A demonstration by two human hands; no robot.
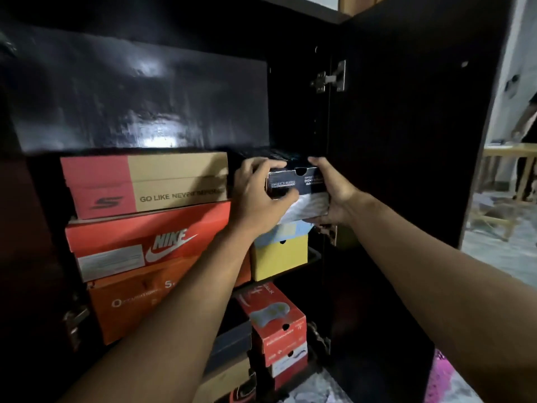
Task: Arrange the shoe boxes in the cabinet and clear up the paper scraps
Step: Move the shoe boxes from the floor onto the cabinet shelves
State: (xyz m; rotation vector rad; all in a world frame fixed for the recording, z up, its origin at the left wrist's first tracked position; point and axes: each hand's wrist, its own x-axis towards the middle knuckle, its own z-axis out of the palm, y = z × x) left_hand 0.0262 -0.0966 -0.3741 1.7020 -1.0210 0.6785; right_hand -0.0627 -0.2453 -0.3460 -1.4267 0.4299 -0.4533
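Observation:
A dark blue Skechers shoe box (300,184) with white paper showing under its lid sits at the right of the cabinet shelf, on top of a yellow box (280,257). My left hand (258,196) grips its left end, thumb across the front. My right hand (331,193) grips its right end from the side and below. To the left stands a stack: a red-and-tan Skechers box (145,184), a red Nike box (151,239) and an orange box (130,306).
The dark cabinet (139,103) has its right door (406,141) swung open, hinge visible. Lower down stand a red box (276,318) and other boxes. A wooden table (511,155) and a person's arm are at the far right. Pink fabric (447,379) lies bottom right.

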